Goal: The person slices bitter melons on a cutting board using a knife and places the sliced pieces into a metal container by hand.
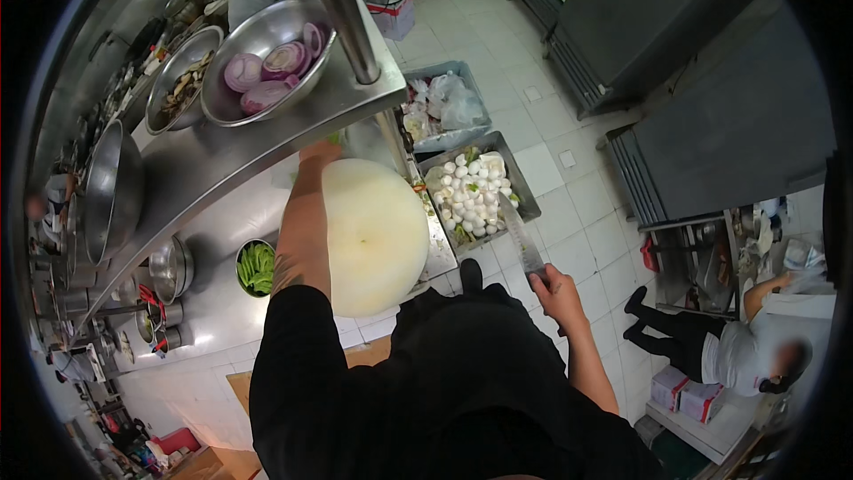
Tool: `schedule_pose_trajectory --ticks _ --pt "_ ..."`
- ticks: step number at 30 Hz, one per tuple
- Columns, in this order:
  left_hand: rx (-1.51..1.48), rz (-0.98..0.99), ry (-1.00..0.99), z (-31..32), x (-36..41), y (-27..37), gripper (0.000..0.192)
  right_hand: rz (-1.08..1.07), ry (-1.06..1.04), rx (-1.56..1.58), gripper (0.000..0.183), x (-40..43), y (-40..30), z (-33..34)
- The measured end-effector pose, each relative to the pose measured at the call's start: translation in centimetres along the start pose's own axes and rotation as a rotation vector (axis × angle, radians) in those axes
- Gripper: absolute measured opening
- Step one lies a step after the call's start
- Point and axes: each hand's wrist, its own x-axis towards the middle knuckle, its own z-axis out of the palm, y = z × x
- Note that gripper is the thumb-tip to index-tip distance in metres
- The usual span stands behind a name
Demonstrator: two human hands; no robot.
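Observation:
A large round cutting board [373,240], off-white and worn, lies on the steel counter in front of me. My left hand [320,152] reaches past its far left edge, beneath the raised steel shelf. A bit of green [334,138] shows at its fingertips; the fingers are too hidden to tell whether they hold it. Out to the right, my right hand [558,295] grips a wide-bladed kitchen knife [522,240] by the handle. From my view, the blade's tip overlaps the edge of a grey bin [526,197] full of white eggshells [470,193] and green scraps.
On the steel shelf [266,140] stand a bowl of cut red onions [266,77] and a bowl of brown pieces [185,87]. A container of green slices [255,269] sits on the counter. Another bin [446,103] holds plastic bags. A co-worker [733,343] stands at right.

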Motion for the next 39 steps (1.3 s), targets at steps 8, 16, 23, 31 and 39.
schedule_pose_trajectory --ticks 8,16,23,31,39 --pt "-0.208 0.115 0.354 2.5 3.9 -5.6 0.059 -0.023 0.002 -0.02 0.033 0.1 2.3 -0.3" --pt "-0.341 0.368 0.848 -1.5 -3.5 -6.2 0.046 -0.201 -0.07 -0.033 0.032 1.8 1.3 -0.5" --pt "-0.215 0.293 0.636 -3.7 -21.5 -4.0 0.041 -0.557 -0.213 -0.135 0.023 5.7 -3.2 1.2" --pt "-0.713 -0.011 0.89 -2.0 -31.2 -5.6 0.045 -0.813 -0.145 -0.195 0.058 10.0 -13.1 10.0" --pt "-0.956 -0.04 0.558 1.9 -42.1 -10.1 0.042 -0.813 -0.177 -0.139 0.053 3.5 -10.0 7.4"
